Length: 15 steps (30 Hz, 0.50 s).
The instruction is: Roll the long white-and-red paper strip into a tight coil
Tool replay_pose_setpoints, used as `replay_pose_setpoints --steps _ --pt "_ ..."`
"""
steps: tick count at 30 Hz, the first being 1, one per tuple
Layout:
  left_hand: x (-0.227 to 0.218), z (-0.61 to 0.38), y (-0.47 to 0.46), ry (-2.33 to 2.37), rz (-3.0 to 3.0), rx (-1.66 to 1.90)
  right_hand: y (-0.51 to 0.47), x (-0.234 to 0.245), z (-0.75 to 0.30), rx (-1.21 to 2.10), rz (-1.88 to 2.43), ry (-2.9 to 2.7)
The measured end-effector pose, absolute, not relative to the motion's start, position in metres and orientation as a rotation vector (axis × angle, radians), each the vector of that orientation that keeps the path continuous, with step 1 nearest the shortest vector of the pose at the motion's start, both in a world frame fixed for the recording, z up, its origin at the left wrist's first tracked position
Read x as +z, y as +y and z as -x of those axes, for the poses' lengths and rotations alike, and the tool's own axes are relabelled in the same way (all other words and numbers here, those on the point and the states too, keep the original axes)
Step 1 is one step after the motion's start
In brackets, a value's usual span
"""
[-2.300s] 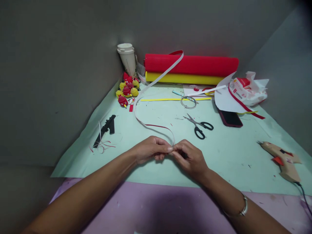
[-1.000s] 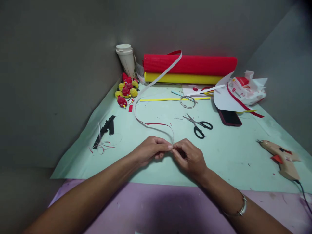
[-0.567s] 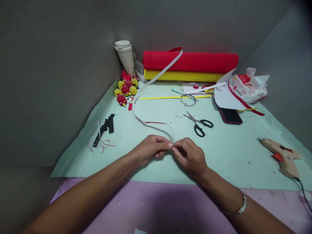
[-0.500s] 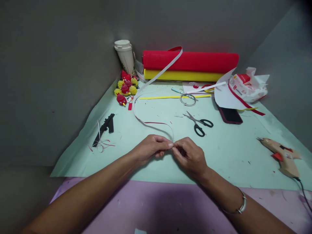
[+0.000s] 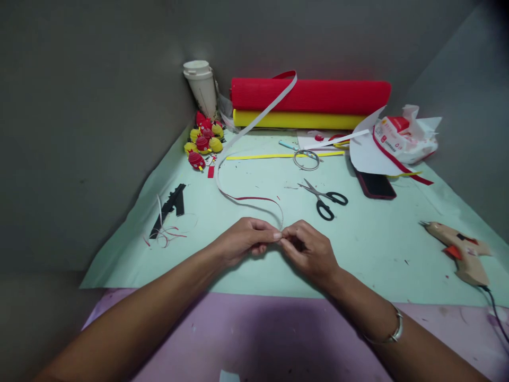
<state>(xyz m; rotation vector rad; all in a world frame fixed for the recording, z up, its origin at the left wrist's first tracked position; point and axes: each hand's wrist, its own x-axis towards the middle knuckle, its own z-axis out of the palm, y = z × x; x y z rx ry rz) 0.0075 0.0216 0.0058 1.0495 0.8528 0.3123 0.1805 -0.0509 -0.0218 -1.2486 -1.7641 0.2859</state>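
A long narrow paper strip (image 5: pixel 258 119), white on one face and red on the other, curls from over the red roll down to my fingertips. My left hand (image 5: pixel 248 239) pinches its near end between thumb and forefinger. Against it, my right hand (image 5: pixel 308 248) pinches at the same spot, fingers curled. The very end of the strip is hidden by the fingertips. Beyond my right hand lie scissors (image 5: pixel 324 197) with black handles, blades parted. Black paper scraps (image 5: pixel 169 211) and thin red and white slivers (image 5: pixel 165 234) lie left of my left hand.
At the back are a red corrugated roll (image 5: pixel 310 95), a yellow roll (image 5: pixel 298 119), and a white lidded cup (image 5: pixel 202 87). Small red and yellow figures (image 5: pixel 202 143) cluster left. To the right are a phone (image 5: pixel 376 185), wipes pack (image 5: pixel 405 140) and corded glue gun (image 5: pixel 457 249).
Both hands stay pinched together on the strip's end, with only a slight shift of the fingers. The whole view has moved slightly; objects on the table keep their places.
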Motion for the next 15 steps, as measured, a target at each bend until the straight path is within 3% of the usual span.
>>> replay_pose_setpoints --steps 15 --pt "0.0077 -0.0098 0.0177 0.904 -1.048 0.337 -0.0542 -0.0215 -0.1776 0.066 1.299 -1.787"
